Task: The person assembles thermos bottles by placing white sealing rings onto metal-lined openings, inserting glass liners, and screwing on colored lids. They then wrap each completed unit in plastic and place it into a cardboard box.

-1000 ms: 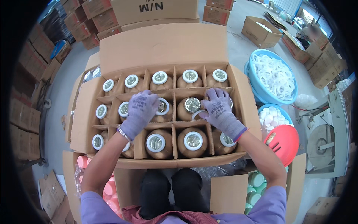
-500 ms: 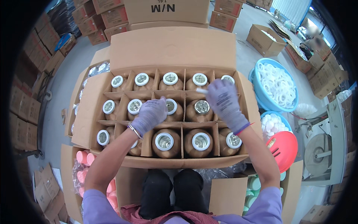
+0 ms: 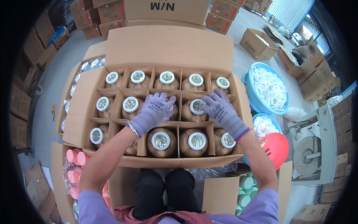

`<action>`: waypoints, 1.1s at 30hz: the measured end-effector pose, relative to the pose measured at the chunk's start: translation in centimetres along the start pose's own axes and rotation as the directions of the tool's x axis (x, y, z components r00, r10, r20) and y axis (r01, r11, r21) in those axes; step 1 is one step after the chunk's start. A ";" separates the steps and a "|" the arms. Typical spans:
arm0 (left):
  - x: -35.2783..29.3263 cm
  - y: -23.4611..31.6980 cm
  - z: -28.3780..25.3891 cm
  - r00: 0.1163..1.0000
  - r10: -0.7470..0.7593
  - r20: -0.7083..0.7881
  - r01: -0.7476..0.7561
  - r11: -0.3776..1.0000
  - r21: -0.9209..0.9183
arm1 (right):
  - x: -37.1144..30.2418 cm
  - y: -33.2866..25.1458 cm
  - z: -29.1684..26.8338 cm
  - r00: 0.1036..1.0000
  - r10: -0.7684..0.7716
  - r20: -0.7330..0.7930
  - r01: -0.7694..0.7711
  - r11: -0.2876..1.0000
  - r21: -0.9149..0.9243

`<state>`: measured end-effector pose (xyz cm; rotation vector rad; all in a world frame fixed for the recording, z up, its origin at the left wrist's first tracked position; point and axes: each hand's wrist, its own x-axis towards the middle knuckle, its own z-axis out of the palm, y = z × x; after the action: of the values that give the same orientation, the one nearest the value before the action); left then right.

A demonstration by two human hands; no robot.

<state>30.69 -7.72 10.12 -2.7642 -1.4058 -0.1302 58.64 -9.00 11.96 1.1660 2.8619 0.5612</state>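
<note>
- Far left: stacked cartons [image 3: 112, 13].
- Far right: open carton [image 3: 250, 48].
- Right: grey machine [image 3: 325, 130] with round disc [image 3: 302, 164].
- Near left: pink cup-shaped pieces [image 3: 82, 158].
- Near right: green cup-shaped pieces [image 3: 244, 199].

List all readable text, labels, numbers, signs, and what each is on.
Locations only, wording not copied:
Big carton at top: large dark letters, upside down, legible.
Left glove: dark print, mostly too small.
Right glove: dark print, too blurred.
Stacked cartons, upper left: reddish print, too small.
Open carton, upper right: small mark, unreadable.
</note>
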 end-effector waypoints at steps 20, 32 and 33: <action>-0.2 0.0 3.9 0.997 0.017 -0.079 -0.028 0.991 -0.132 | -5.8 5.0 -1.8 0.895 0.439 0.070 -0.430 0.815 0.389; -0.8 0.5 2.7 0.996 0.018 -0.092 -0.040 0.968 -0.246 | -0.8 4.6 1.4 0.864 0.445 0.237 -0.502 0.806 0.315; -0.8 0.4 2.7 0.993 0.018 -0.113 -0.044 0.970 -0.240 | -1.9 5.3 0.8 0.834 0.533 0.145 -0.534 0.710 0.460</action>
<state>30.72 -8.42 7.37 -2.9150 -1.4049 -0.4766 63.67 -6.50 12.67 2.1001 2.7016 -0.2139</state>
